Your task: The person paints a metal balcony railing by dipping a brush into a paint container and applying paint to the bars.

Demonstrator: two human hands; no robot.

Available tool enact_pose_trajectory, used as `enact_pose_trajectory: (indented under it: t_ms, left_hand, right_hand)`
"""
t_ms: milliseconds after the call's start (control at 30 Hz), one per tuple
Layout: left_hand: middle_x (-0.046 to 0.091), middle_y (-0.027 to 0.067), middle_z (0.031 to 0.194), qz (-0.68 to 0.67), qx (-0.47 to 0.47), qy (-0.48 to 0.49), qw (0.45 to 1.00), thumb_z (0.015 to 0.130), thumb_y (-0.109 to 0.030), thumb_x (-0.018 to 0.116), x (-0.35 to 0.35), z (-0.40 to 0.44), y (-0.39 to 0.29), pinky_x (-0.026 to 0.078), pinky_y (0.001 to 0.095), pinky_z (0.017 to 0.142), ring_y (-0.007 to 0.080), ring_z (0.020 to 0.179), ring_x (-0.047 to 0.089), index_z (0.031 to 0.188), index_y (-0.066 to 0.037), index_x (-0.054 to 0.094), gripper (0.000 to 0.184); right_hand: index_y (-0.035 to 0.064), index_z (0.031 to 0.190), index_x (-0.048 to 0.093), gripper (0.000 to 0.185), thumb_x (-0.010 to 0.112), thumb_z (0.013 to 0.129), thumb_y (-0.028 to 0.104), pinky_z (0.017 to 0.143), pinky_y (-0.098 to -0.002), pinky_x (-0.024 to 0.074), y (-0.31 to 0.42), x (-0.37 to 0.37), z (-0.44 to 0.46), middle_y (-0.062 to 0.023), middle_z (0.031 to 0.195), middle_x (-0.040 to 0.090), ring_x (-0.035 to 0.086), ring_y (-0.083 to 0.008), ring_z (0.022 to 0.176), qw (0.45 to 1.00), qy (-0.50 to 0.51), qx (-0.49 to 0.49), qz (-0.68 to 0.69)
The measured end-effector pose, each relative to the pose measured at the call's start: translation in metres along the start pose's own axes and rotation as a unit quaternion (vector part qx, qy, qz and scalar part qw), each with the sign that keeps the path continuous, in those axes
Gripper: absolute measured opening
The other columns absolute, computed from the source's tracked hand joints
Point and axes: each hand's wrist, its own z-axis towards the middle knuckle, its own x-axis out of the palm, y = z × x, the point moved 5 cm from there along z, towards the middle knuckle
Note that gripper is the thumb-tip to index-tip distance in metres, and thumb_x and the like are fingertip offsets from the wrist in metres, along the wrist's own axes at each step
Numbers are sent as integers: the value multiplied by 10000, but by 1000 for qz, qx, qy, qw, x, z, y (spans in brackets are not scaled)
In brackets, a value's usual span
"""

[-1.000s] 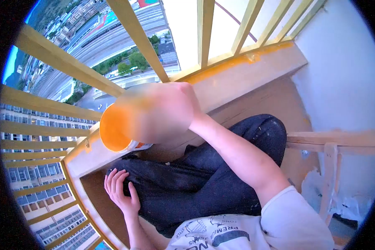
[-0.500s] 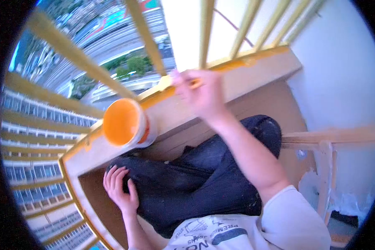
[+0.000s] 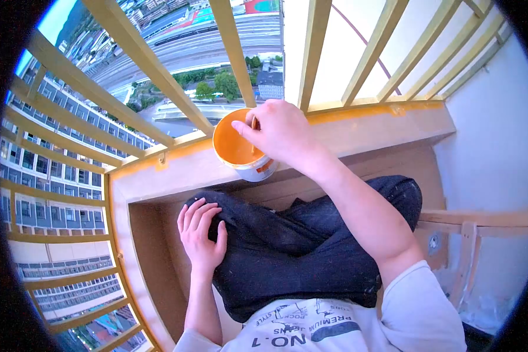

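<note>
Right arm (image 3: pixel 364 208) outstretched; fingers (image 3: pixel 266 120) curled

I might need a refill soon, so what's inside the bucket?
The bucket is orange inside, with a slim tool from the right hand extending in. That hand hides part of the interior; the tool's lower end isn't clear.
</note>
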Motion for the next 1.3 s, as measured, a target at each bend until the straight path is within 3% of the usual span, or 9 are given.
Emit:
enact_pose_trajectory:
  t_ms: [233, 367, 433, 733, 867, 1000, 1067, 1167, 1300]
  left_hand:
    - [694, 79, 1159, -13, 13, 4, 1000, 810, -144, 650, -1, 5, -4, 311, 516, 1161, 305, 1250, 573, 1037, -74, 690, 242]
    - [684, 105, 1152, 9, 13, 11, 1000, 823, -142, 623, 5, 4, -4, 299, 535, 1169, 327, 1258, 563, 1046, -52, 678, 246]
    - [679, 109, 1157, 18, 15, 19, 1000, 846, -155, 608, 7, 4, -8, 293, 537, 1174, 342, 1270, 551, 1054, -44, 673, 244]
    - [678, 117, 1160, 46, 15, 37, 998, 889, -175, 575, 15, 2, -8, 288, 547, 1170, 359, 1273, 541, 1065, -33, 662, 243]
    - [678, 118, 1164, 49, 21, 36, 998, 896, -173, 567, 19, 5, -10, 296, 551, 1167, 364, 1272, 542, 1074, -26, 659, 248]
    - [678, 122, 1168, 50, 34, 35, 998, 908, -180, 563, 17, 4, -7, 298, 553, 1166, 367, 1270, 542, 1084, -19, 654, 255]
    - [678, 123, 1168, 47, 36, 29, 998, 910, -185, 563, 17, 4, -6, 298, 553, 1166, 368, 1271, 542, 1085, -19, 654, 257]
    - [678, 123, 1168, 46, 29, 35, 998, 912, -193, 563, 15, 1, -8, 297, 554, 1166, 368, 1272, 541, 1084, -20, 655, 261]
    - [677, 123, 1166, 39, 26, 25, 999, 912, -197, 565, 14, 1, -5, 296, 553, 1168, 363, 1276, 539, 1081, -21, 659, 260]
  right_hand:
    - [-20, 813, 734, 370, 640, 1008, 280, 577, -240, 465, -35, -87, -50, -36, 665, 663, 608, -82, 608, 939, -95, 123, 308]
    - [-32, 837, 731, 364, 641, 1009, 276, 589, -238, 463, -117, -149, -124, -41, 666, 667, 610, -95, 600, 897, -289, 184, 281]
    - [-10, 817, 754, 371, 629, 1012, 279, 591, -238, 493, -176, -165, -148, -53, 635, 698, 648, -108, 592, 893, -360, 232, 137]
    - [-20, 890, 773, 341, 675, 977, 295, 654, -288, 541, -266, -132, -141, -99, 722, 749, 712, -144, 670, 907, -239, 335, 86]
    - [-16, 872, 778, 359, 696, 955, 323, 650, -302, 545, -263, -141, -145, -116, 732, 751, 719, -179, 666, 878, -327, 317, 147]
    - [12, 844, 782, 353, 681, 961, 329, 654, -344, 551, -255, -128, -135, -131, 721, 738, 723, -238, 677, 929, -229, 291, -15]
    - [29, 846, 787, 349, 678, 963, 339, 647, -361, 548, -252, -143, -140, -133, 709, 730, 713, -267, 661, 898, -321, 296, 45]
    - [32, 815, 785, 377, 674, 966, 359, 607, -348, 541, -248, -129, -131, -111, 684, 727, 701, -250, 603, 929, -258, 248, -90]
    - [27, 809, 785, 397, 672, 968, 373, 601, -337, 544, -256, -137, -136, -97, 683, 731, 698, -227, 584, 904, -295, 309, -30]
